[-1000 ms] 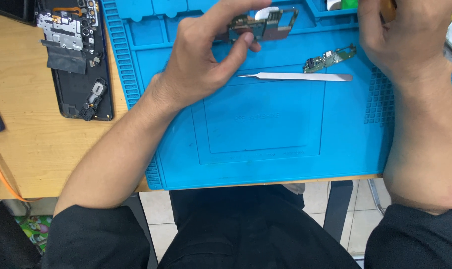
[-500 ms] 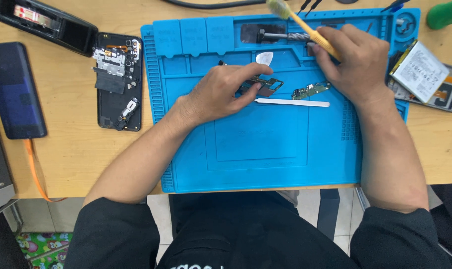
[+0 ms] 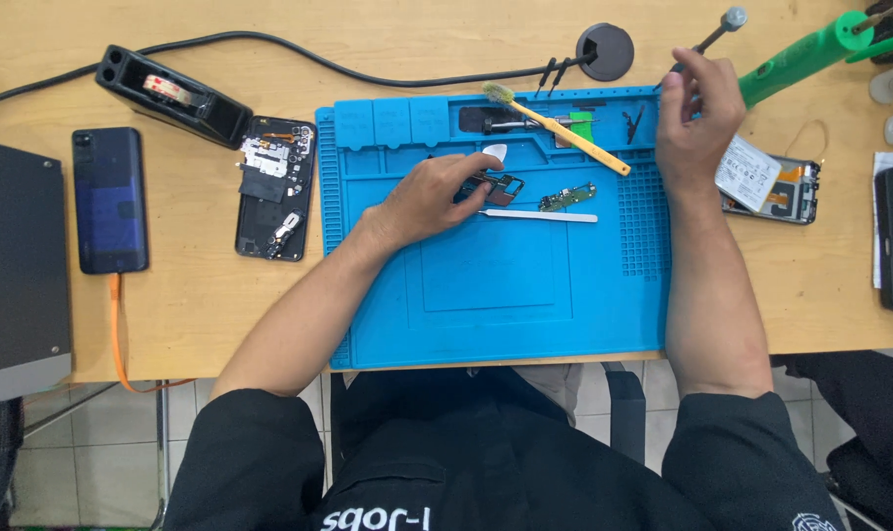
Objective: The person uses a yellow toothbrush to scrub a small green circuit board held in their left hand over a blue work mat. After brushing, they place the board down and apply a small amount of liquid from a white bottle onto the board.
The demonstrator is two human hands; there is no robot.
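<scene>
Pinning a small dark board [image 3: 494, 186] to the blue mat [image 3: 525, 285], the left hand [image 3: 437, 197] lies flat-ish, fingers curled down over the part, fingertips pressing rather than gripping tight. That board looks thin, light and brittle, so by my reckoning it wants holding at the edges, never flexed. Over to the right hand [image 3: 697, 123]: its grip is closed round the shaft of a slim screwdriver [image 3: 714, 33], lifted at the mat's far corner, tip hidden by the fingers. Light, stiff tool, easy to pinch. Just right of the board sit a green connector board [image 3: 565, 198] and flat metal tweezers [image 3: 540, 215], with a white pick [image 3: 495, 152] just beyond the fingers. A toothbrush [image 3: 555, 125] lies slanted across the mat's trays. Out on the desk [image 3: 210, 295], an opened phone [image 3: 276, 187] left of the mat, another phone [image 3: 110, 200] on an orange cable.
</scene>
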